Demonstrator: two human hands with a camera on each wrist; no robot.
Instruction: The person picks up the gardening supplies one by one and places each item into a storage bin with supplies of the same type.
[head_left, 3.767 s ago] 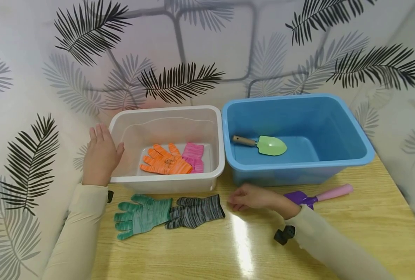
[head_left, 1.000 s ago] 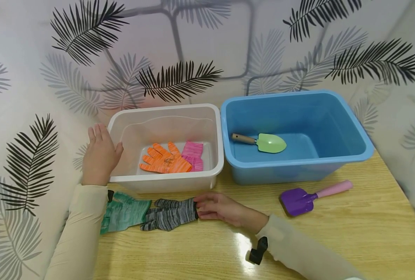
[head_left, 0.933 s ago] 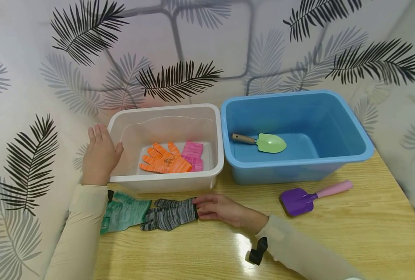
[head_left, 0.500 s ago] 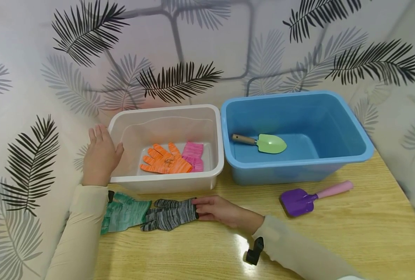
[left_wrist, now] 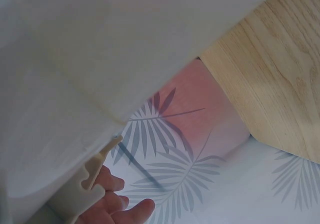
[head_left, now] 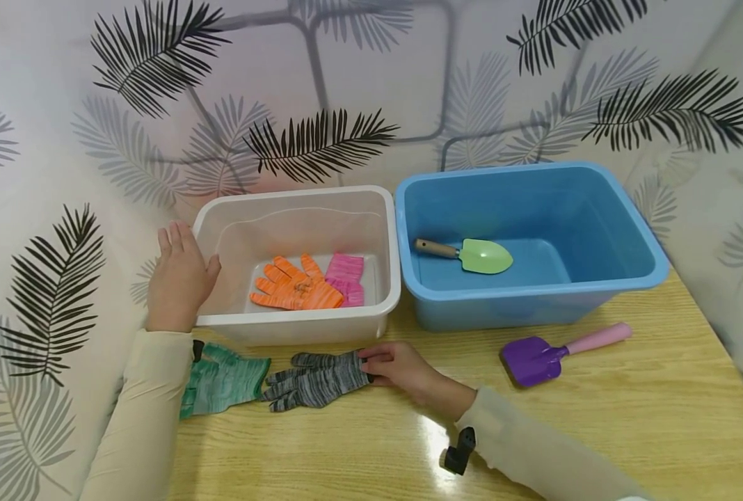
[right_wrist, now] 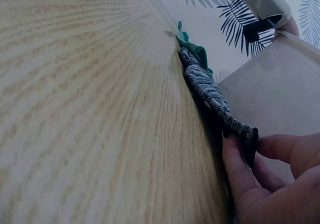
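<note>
My right hand (head_left: pixel 403 372) pinches the cuff of a black-and-grey striped knit glove (head_left: pixel 321 379) in front of the bins. In the right wrist view, thumb and fingers (right_wrist: pixel 239 169) lie on opposite sides of the cuff, which is lifted a little off the wood. Beyond it lies a green knit glove (head_left: pixel 230 379), partly hidden by my left sleeve in the head view. My left hand (head_left: pixel 180 278) rests at the left side of the white bin (head_left: pixel 296 327), fingers extended along its outside. An orange glove (head_left: pixel 296 285) overlaps a pink glove (head_left: pixel 346 268) in that bin.
To the right stands a blue bin (head_left: pixel 497 306), holding a green trowel (head_left: pixel 485 256) with a wooden handle. A purple shovel (head_left: pixel 532 362) with a pink handle lies on the wooden table (head_left: pixel 565 431) before it. A leaf-patterned backdrop (head_left: pixel 371 83) rises behind the bins.
Both table gloves have shifted left since the earliest frame. Since half a second ago, the striped glove has come slightly right with my right hand, away from the green glove. My left hand stays put.
</note>
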